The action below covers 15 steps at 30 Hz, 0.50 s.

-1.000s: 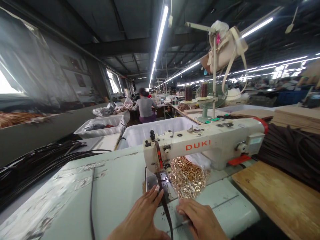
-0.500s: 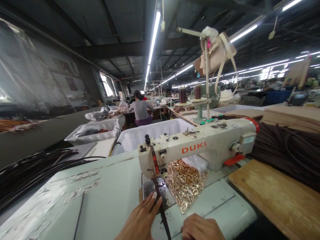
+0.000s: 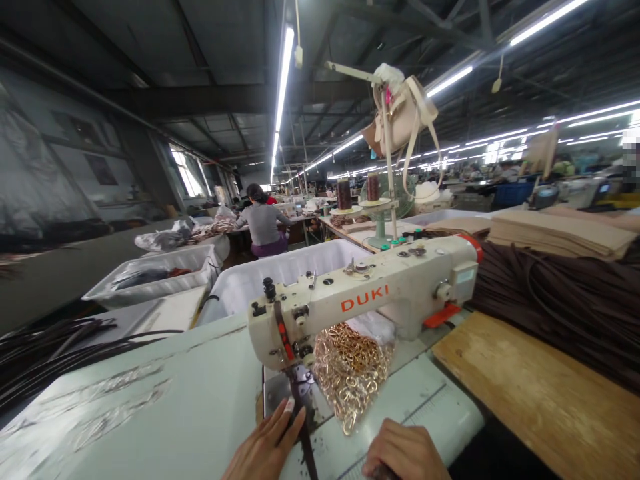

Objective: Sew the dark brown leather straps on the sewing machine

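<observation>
A narrow dark brown strap (image 3: pixel 306 445) runs from under the presser foot of a white sewing machine (image 3: pixel 320 307) down past the table's front. Beside the needle plate, my left hand (image 3: pixel 267 440) lies flat with fingers stretched, its fingertips at the strap's left edge. One finger has a white wrap at the tip. To the right of the strap, my right hand (image 3: pixel 403 453) is closed in a fist low over the table. A bit of something dark shows under its fingers; the rest is hidden. A clear bag of gold metal clasps (image 3: pixel 353 380) lies under the machine's arm.
A wooden board (image 3: pixel 540 387) and a pile of dark brown straps (image 3: pixel 555 293) are on the right. White bins (image 3: pixel 295 257) stand behind the machine. Dark cords (image 3: pixel 60 360) lie at left. A cream bag (image 3: pixel 403 120) hangs from the thread stand. A person (image 3: pixel 263 223) sits further back.
My view has turned slightly right, so the scene sits further left. The dark thing under my right hand now shows. My left hand stays by the strap.
</observation>
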Each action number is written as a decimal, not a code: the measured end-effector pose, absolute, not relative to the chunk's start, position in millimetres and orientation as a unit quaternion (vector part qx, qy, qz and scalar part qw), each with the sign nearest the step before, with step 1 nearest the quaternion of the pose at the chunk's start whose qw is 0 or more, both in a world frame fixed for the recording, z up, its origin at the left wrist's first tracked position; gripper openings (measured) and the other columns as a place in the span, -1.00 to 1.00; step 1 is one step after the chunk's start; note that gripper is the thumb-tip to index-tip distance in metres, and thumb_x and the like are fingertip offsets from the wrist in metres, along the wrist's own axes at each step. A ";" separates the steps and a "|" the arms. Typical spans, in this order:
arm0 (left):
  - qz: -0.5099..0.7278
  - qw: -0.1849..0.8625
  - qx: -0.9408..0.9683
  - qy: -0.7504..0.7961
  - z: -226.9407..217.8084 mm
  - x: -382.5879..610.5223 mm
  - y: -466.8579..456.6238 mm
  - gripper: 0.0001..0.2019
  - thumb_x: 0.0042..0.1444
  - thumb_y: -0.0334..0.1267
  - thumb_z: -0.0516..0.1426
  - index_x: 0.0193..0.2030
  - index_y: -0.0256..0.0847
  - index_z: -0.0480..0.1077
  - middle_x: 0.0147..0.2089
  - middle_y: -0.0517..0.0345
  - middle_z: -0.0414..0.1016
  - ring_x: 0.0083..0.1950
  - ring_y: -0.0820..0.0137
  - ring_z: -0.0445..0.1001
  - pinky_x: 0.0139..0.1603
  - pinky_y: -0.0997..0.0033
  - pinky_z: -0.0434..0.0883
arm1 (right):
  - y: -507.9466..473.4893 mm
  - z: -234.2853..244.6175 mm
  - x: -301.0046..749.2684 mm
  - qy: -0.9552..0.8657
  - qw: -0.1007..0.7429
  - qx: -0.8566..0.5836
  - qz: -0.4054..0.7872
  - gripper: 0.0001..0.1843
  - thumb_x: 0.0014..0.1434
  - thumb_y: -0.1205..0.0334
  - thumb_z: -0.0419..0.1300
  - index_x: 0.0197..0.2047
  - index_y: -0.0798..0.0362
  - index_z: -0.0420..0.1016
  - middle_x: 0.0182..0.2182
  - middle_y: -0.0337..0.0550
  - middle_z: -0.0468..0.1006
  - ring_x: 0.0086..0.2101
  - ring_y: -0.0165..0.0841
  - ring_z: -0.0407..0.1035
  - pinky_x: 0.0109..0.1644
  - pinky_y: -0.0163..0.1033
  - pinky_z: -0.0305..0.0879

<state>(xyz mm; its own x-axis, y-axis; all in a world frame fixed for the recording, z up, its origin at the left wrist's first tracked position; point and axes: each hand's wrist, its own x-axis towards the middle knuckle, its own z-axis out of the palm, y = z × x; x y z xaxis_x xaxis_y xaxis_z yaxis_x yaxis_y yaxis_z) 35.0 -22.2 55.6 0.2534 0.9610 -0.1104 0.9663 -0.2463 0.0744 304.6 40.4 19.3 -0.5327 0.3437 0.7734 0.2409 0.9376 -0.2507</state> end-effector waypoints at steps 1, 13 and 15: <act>-0.012 0.059 0.790 0.610 56.3 35.5 -23.2 -0.30 0.05 -0.10 0.20 0.32 -0.30 0.17 0.33 -0.24 0.08 0.33 0.01 0.15 0.26 0.10 0.25 | 42.0 20.7 306.0 -0.874 0.452 -0.167 0.058 -0.53 0.45 0.08 -0.13 -0.43 0.06 0.36 -0.60 -0.25 0.44 -0.56 -0.44 0.34 -0.54 -0.31 0.02; -0.007 0.078 0.770 0.634 65.6 44.8 -28.1 -0.11 -0.11 0.03 0.31 0.33 -0.26 0.15 0.35 -0.22 0.07 0.34 -0.03 0.15 0.27 0.03 0.24 | 50.8 19.3 318.6 -0.877 0.435 -0.186 0.087 -0.66 0.44 0.19 -0.13 -0.34 0.06 0.31 -0.57 -0.25 0.41 -0.55 -0.43 0.30 -0.49 -0.35 0.10; 0.002 0.081 0.771 0.631 67.3 45.1 -28.4 -0.15 -0.07 0.04 0.28 0.33 -0.24 0.14 0.35 -0.19 0.07 0.35 -0.01 0.14 0.28 0.04 0.24 | 52.4 16.9 318.0 -0.877 0.432 -0.185 0.097 -0.72 0.42 0.25 -0.09 -0.33 0.06 0.30 -0.57 -0.25 0.40 -0.54 -0.42 0.30 -0.49 -0.34 0.10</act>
<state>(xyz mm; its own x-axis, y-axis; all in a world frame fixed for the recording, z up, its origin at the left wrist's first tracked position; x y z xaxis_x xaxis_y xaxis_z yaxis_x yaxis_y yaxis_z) 45.1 -28.4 67.3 0.2032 0.9741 -0.0992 0.9734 -0.1900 0.1283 318.0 52.4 16.9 -0.5578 0.4084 0.7226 0.2404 0.9128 -0.3302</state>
